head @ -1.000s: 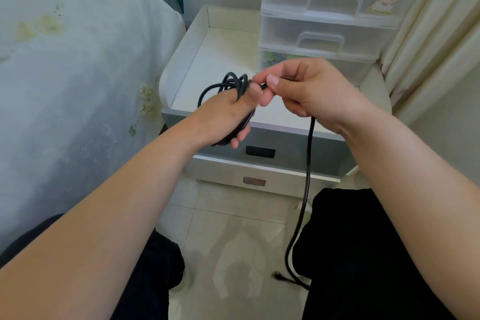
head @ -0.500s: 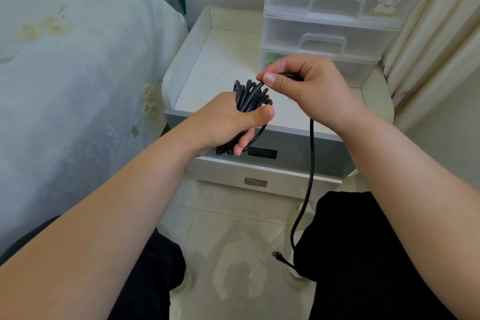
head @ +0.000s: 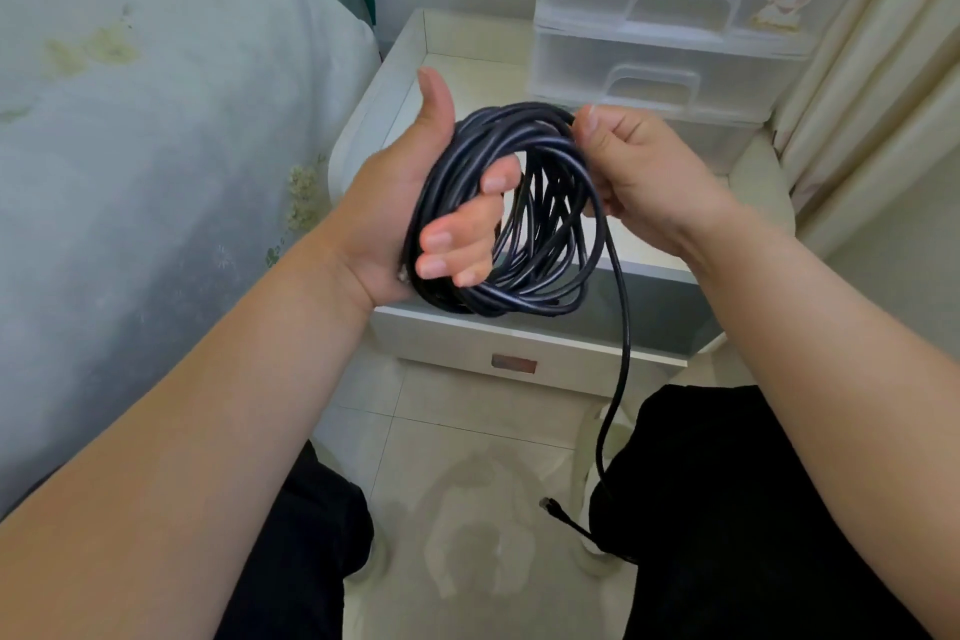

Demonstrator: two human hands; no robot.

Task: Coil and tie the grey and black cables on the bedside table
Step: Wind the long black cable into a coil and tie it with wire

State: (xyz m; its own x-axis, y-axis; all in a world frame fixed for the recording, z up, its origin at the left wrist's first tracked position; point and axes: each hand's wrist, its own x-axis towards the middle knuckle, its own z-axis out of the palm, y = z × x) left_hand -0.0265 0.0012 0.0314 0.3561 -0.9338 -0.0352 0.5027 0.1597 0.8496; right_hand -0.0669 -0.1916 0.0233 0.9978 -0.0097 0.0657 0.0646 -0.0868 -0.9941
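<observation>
A black cable (head: 540, 229) is wound into a coil of several loops, held up in front of the bedside table (head: 457, 68). My left hand (head: 410, 203) grips the coil's left side, fingers curled through the loops and thumb pointing up. My right hand (head: 639, 172) holds the coil's upper right edge with curled fingers. A loose tail of the cable (head: 621, 359) hangs from the right side down to the floor, ending in a plug (head: 550, 505) between my knees. No grey cable is in view.
Clear plastic drawers (head: 670, 31) stand on the right of the table top. A bed with a pale floral cover (head: 156, 161) lies to the left, a cream curtain (head: 872, 83) to the right. The table's drawer front (head: 514, 361) faces me above the tiled floor (head: 467, 509).
The coil has turned to face me and opened into a wide ring. My left thumb has lifted off it. My right hand has moved right along the coil's top edge.
</observation>
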